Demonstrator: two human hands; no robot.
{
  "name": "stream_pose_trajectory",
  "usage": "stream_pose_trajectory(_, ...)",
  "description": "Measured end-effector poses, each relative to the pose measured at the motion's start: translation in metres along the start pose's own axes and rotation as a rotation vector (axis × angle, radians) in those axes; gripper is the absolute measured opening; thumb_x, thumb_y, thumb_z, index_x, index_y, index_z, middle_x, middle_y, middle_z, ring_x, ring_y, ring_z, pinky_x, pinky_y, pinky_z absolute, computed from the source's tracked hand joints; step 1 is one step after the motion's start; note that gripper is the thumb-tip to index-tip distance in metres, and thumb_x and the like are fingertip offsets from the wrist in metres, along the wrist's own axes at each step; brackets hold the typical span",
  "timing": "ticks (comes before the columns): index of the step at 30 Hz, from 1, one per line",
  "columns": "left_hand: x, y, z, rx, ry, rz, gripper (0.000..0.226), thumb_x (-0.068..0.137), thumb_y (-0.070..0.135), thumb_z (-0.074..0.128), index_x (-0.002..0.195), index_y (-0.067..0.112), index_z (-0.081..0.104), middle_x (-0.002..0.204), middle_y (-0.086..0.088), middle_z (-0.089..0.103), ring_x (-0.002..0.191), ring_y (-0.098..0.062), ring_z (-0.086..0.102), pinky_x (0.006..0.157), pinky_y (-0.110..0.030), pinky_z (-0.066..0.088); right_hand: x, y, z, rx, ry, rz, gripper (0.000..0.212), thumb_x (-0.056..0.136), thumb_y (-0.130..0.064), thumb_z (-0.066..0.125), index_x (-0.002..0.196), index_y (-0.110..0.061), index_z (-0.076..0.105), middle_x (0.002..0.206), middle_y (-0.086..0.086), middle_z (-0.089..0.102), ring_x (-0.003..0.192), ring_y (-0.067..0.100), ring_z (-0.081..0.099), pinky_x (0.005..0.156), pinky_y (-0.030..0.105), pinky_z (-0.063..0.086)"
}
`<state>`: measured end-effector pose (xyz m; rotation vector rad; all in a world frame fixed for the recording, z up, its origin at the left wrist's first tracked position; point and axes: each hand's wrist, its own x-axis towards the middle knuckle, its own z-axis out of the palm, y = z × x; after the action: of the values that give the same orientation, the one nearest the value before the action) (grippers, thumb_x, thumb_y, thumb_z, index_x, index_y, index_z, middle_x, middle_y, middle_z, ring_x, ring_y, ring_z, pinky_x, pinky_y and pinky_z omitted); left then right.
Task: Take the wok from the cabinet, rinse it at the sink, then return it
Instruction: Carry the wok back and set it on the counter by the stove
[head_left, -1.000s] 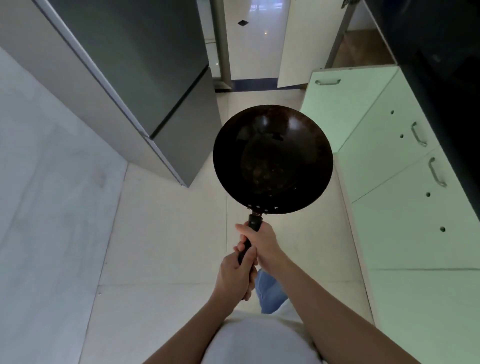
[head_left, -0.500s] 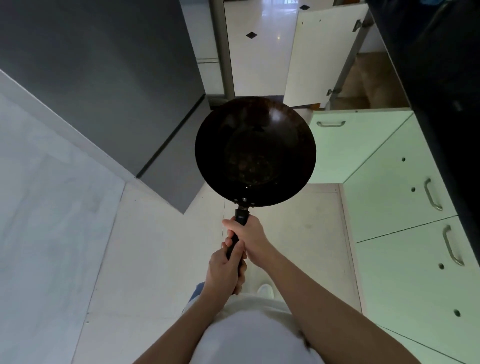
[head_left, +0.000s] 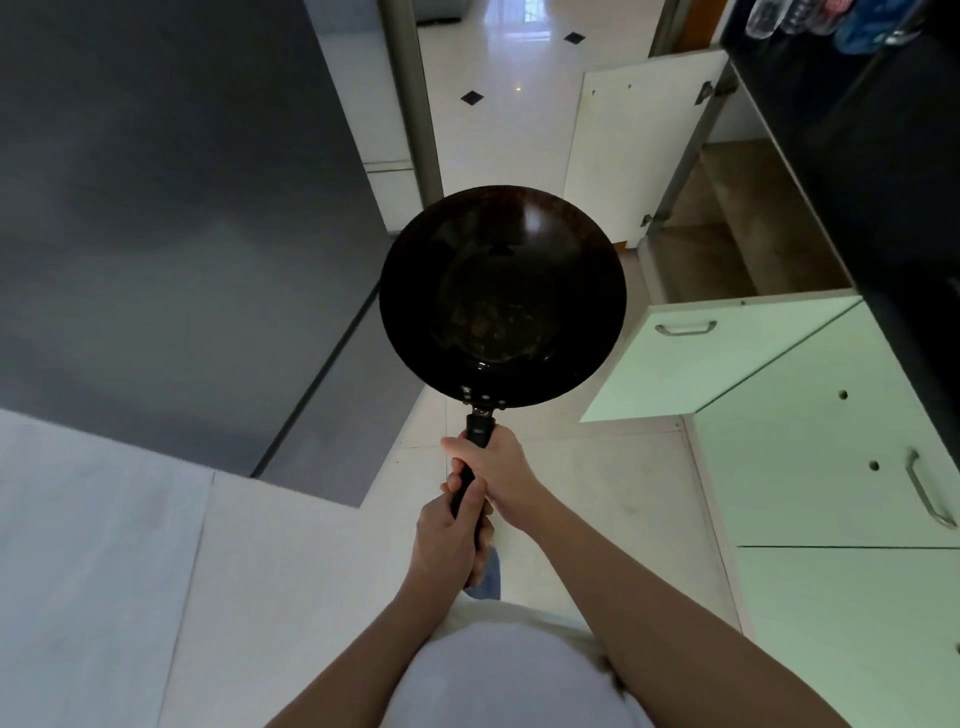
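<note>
Both hands, right hand (head_left: 498, 475) ahead of left hand (head_left: 449, 540), grip the wok (head_left: 501, 296) handle.

Dim foreground; daylight from far doorway; glare on floor tiles (head_left: 519, 93); wide-angle bending at edges; slight blur.

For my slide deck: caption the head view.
Left hand and right hand grip the wok by its handle, open cabinet ahead.
</note>
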<state>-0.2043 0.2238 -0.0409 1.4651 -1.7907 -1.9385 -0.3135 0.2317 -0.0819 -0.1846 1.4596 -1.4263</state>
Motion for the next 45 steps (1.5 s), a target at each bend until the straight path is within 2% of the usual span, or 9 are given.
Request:
stream_pose_trajectory(3,0.049,0.028,-0.023,0.009,-0.036,0.003,0.039,0.102,0.030,0.044,0.077,0.003,0.055,0.047,0.000,0.053,0.029,-0.010,0.041,0.029,-0.021,0.033,0.043,-0.029,0.017,0.024,0.024,-0.017,0.030,0.087,-0.010,0.067,0.060,-0.012,0.053,0.058,0.010,0.054,0.047,0.020,0.059,0.077,0.057,0.054)
stream_pose_trajectory(6,0.092,0.053,-0.041,0.006,-0.098,0.000,0.039,0.102,0.032,0.044,0.078,0.003,0.054,0.047,0.001,0.050,0.031,-0.011,0.040,0.032,-0.021,0.032,0.082,-0.055,0.028,0.071,0.055,-0.030,0.026,0.088,-0.010,0.067,0.067,-0.010,0.052,0.060,0.009,0.055,0.048,0.019,0.059,0.080,0.059,0.054)
stream_pose_trajectory(13,0.161,0.095,-0.052,0.006,-0.224,0.010,0.036,0.103,0.027,0.044,0.076,0.004,0.052,0.046,0.001,0.046,0.030,-0.012,0.035,0.032,-0.020,0.029,0.137,-0.098,0.028,0.134,0.142,-0.043,0.020,0.091,-0.006,0.064,0.076,-0.007,0.051,0.062,0.009,0.054,0.049,0.019,0.055,0.069,0.043,0.057)
stream_pose_trajectory(21,0.240,0.135,-0.039,0.081,-0.307,0.073,0.037,0.103,0.025,0.043,0.076,0.001,0.053,0.048,-0.005,0.046,0.031,-0.016,0.035,0.032,-0.023,0.032,0.206,-0.132,0.004,0.217,0.248,-0.086,0.021,0.089,-0.009,0.068,0.072,-0.012,0.055,0.059,0.009,0.056,0.049,0.021,0.055,0.074,0.047,0.056)
stream_pose_trajectory(25,0.291,0.167,-0.021,0.130,-0.318,0.096,0.035,0.103,0.023,0.044,0.076,0.004,0.054,0.047,-0.002,0.048,0.031,-0.017,0.036,0.032,-0.023,0.033,0.251,-0.165,-0.019,0.230,0.253,-0.125,0.022,0.091,-0.007,0.067,0.073,-0.011,0.054,0.059,0.009,0.057,0.048,0.021,0.057,0.079,0.056,0.056)
stream_pose_trajectory(31,0.363,0.231,0.032,0.146,-0.352,0.089,0.035,0.104,0.024,0.042,0.074,0.007,0.050,0.045,-0.001,0.045,0.031,-0.015,0.034,0.033,-0.021,0.030,0.315,-0.229,-0.076,0.233,0.287,-0.157,0.017,0.091,-0.008,0.067,0.081,-0.008,0.053,0.060,0.006,0.057,0.049,0.021,0.058,0.074,0.048,0.059)
stream_pose_trajectory(36,0.418,0.286,0.084,0.160,-0.411,0.090,0.034,0.103,0.025,0.042,0.076,0.006,0.051,0.046,-0.001,0.045,0.031,-0.013,0.035,0.032,-0.021,0.031,0.357,-0.284,-0.133,0.254,0.353,-0.189,0.019,0.092,-0.008,0.066,0.078,-0.009,0.054,0.060,0.007,0.058,0.049,0.021,0.059,0.077,0.054,0.058)
stream_pose_trajectory(45,0.465,0.356,0.156,0.294,-0.595,0.164,0.034,0.102,0.026,0.045,0.079,0.002,0.055,0.051,-0.005,0.048,0.034,-0.014,0.036,0.032,-0.024,0.031,0.385,-0.334,-0.213,0.364,0.503,-0.276,0.013,0.094,-0.008,0.064,0.088,-0.007,0.054,0.060,0.007,0.057,0.049,0.019,0.060,0.078,0.056,0.058)
